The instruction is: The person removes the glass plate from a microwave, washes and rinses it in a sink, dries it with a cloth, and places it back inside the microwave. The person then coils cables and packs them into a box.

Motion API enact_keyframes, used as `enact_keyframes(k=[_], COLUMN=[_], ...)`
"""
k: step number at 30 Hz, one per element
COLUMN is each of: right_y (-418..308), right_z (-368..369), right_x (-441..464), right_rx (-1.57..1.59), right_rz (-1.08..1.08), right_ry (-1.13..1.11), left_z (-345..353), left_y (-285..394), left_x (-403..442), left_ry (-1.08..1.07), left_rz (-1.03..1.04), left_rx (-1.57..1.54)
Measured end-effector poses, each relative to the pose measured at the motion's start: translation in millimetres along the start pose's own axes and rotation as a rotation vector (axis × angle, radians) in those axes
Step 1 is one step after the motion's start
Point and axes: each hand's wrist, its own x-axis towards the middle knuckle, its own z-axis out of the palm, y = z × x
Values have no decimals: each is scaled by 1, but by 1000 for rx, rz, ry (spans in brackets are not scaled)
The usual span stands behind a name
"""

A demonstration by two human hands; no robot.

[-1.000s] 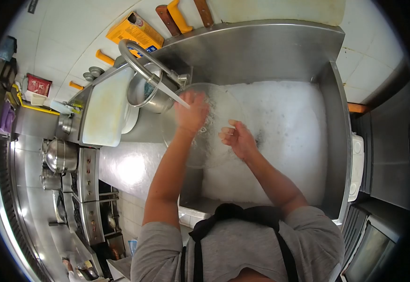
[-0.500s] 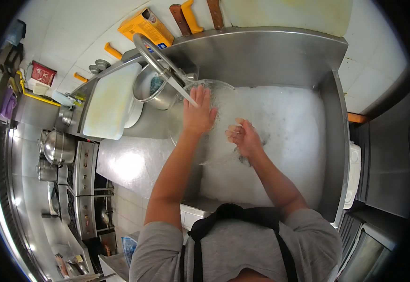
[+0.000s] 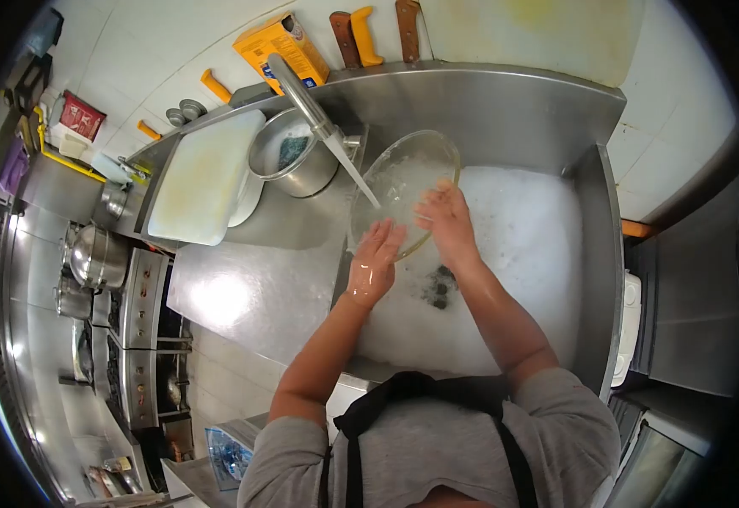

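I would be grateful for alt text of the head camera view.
A person's left hand and right hand are at a clear dish under a running faucet, over a sudsy metal sink. A metal pot stands beside the faucet.

I am counting two hands here, my left hand (image 3: 373, 264) and my right hand (image 3: 447, 222), and they are sharing one clear dish (image 3: 399, 182). One stream of water (image 3: 354, 173) is running from one faucet (image 3: 302, 95) over one sink (image 3: 602, 262). Beside it, one metal pot (image 3: 308, 179) is holding one green scrubber (image 3: 293, 151). Three handles are standing in a row behind: two brown handles (image 3: 408, 32), one yellow handle (image 3: 364, 36). Two orange handles (image 3: 215, 86) are showing farther left. One orange box (image 3: 278, 52), two small metal cups (image 3: 192, 108) and one red packet (image 3: 82, 116) are sitting around, and two cutting boards (image 3: 203, 178) are making a pair, one at the left, one behind the sink
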Motion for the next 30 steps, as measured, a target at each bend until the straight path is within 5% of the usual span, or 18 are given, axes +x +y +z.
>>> enact_keyframes(k=[7,9,12,13,16,19,22,25,29,30], right_y=[17,23,30,45,40,29,46,68,33,18], right_z=[51,62,54,48,66,91,77,17,-21,-26], right_x=[-13,-16,38,62,78,39,-10,-23,15,12], right_rx=[-614,-968,-1200,-1281,-1339,-1421,-1358,-1333,-1333,-1320], right_rz=[-588,-873,-912,-939,-653,-819,-1112,-1358,-1398,-1393], right_ry=[-239,-403,-577,-375,94,-292,-608,-854,-383,-427], left_z=[-9,-8,-19,-23,-23,-25,-20,-38,-53,-55], left_y=[-9,-8,-6,-8,-16,-25,-35,-59,-55,-53], left_x=[-10,-4,-11,-15,-23,-23,-17,-36,-37,-32], left_ry=[74,282,365,353,307,273,662,515,411,386], left_rz=[-251,-349,-575,-668,-667,-567,-629,-597,-654,-681], left_rx=[-447,-989,-1464,-1563,-1563,-1695,-1694,-1673,-1638,-1620])
